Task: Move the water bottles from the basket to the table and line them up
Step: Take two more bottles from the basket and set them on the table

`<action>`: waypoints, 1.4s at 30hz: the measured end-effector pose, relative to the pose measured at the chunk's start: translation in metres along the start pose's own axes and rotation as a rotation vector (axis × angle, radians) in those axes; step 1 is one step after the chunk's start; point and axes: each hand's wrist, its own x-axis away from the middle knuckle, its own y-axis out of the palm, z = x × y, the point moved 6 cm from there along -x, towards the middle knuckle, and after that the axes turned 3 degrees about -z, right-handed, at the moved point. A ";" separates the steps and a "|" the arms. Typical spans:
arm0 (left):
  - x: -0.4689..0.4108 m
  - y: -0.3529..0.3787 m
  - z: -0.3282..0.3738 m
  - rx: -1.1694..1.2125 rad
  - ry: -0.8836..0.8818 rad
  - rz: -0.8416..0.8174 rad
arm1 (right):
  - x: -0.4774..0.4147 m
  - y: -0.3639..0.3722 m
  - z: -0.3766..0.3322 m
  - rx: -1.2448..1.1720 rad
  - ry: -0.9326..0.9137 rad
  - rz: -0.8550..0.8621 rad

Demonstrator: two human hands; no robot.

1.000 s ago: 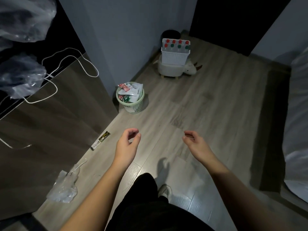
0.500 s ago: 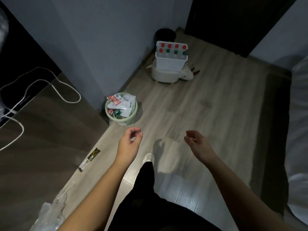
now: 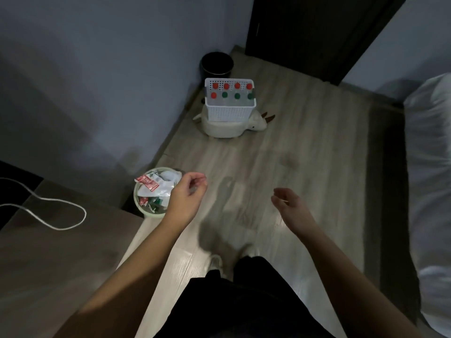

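Observation:
A white perforated basket (image 3: 229, 112) stands on a small white animal-shaped stool (image 3: 224, 129) by the far wall. Several water bottles (image 3: 231, 91) stand upright in it, showing red and green caps. My left hand (image 3: 186, 195) hangs in front of me with loosely curled fingers, holding nothing. My right hand (image 3: 289, 203) is also empty, fingers relaxed. Both hands are well short of the basket. The wooden table (image 3: 48, 252) lies at my lower left.
A pale green wastebasket (image 3: 146, 204) full of wrappers stands at the table's corner, just left of my left hand. A white cable (image 3: 48, 211) loops on the table. A black bin (image 3: 216, 64) sits behind the basket. A bed (image 3: 429, 167) lines the right side.
I have walked forward along the floor: the basket and wastebasket are nearer, and the plastic bags on the table have left the view. Both hands stay empty and loosely curled.

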 end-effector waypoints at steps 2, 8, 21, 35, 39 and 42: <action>-0.020 0.010 0.003 -0.002 -0.008 -0.003 | -0.026 -0.007 -0.006 -0.020 0.006 -0.001; -0.094 0.050 0.013 -0.054 -0.063 0.012 | -0.123 -0.047 -0.024 -0.038 -0.030 -0.022; -0.255 0.127 0.079 0.025 -0.104 0.142 | -0.322 -0.141 -0.092 0.163 -0.077 -0.167; -0.470 0.157 0.067 -0.019 -0.240 -0.004 | -0.527 -0.134 -0.157 0.179 -0.001 -0.211; -0.547 0.172 0.051 -0.056 -0.304 -0.105 | -0.600 -0.119 -0.158 0.172 0.113 -0.221; -0.605 0.191 0.027 -0.113 -0.339 -0.186 | -0.656 -0.100 -0.148 0.168 0.164 -0.213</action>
